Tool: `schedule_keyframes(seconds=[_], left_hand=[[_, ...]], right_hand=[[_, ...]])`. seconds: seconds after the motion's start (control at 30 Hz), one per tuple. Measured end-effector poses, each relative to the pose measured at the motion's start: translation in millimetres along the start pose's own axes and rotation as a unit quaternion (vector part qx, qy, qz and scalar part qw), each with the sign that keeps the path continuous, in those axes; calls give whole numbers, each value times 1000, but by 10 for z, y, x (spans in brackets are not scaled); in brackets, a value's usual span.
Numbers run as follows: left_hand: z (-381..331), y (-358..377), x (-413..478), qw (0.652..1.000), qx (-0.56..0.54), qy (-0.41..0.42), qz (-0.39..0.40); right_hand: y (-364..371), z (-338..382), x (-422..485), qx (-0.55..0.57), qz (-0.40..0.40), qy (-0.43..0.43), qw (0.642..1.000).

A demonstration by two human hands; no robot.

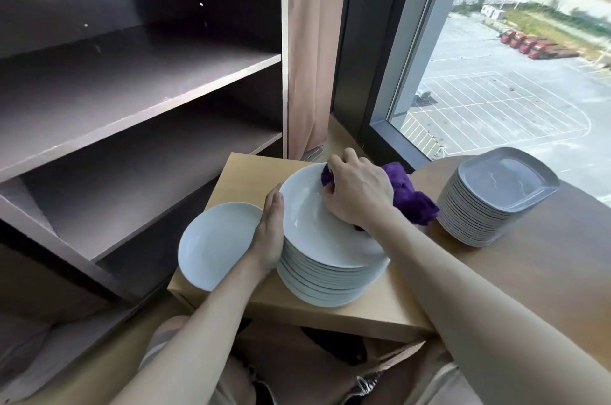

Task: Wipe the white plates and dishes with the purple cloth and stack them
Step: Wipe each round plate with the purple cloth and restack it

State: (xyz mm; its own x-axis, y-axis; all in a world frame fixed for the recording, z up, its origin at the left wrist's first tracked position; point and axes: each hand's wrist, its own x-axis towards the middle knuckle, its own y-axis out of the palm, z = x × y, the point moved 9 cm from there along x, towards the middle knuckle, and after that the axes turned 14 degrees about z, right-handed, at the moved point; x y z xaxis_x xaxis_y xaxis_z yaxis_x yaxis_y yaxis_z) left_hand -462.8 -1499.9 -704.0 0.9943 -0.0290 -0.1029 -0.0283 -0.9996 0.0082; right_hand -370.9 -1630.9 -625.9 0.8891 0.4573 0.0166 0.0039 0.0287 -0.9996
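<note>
Right hand point(358, 193) gripping purple cloth point(410, 196), left hand point(271, 232) against plate stack point(324, 269)

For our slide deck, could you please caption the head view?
The right hand wipes the top plate of the stack with the cloth; left hand touches its rim.

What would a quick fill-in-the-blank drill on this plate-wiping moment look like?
The right hand grips a fuzzy ____ cloth on the top round white plate.
The left hand rests against the tall stack of round white plates on its ____ side.
The stack of squarish grey dishes stands by the ____.
Missing: purple; left; window.
</note>
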Motion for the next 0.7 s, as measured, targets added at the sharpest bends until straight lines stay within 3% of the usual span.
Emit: schedule_keyframes(seconds=[0.17, 0.33, 0.7], left_hand=[[-44, 9, -51, 1000, 2, 11, -6], [-35, 9, -89, 1000, 1, -23, -6], [-112, -30, -114, 999, 38, -14, 9]], right_hand=[[34, 444, -60, 123, -7, -23, 992], [79, 630, -153, 240, 57, -59, 967], [-16, 530, -654, 151, 136, -126, 971]])
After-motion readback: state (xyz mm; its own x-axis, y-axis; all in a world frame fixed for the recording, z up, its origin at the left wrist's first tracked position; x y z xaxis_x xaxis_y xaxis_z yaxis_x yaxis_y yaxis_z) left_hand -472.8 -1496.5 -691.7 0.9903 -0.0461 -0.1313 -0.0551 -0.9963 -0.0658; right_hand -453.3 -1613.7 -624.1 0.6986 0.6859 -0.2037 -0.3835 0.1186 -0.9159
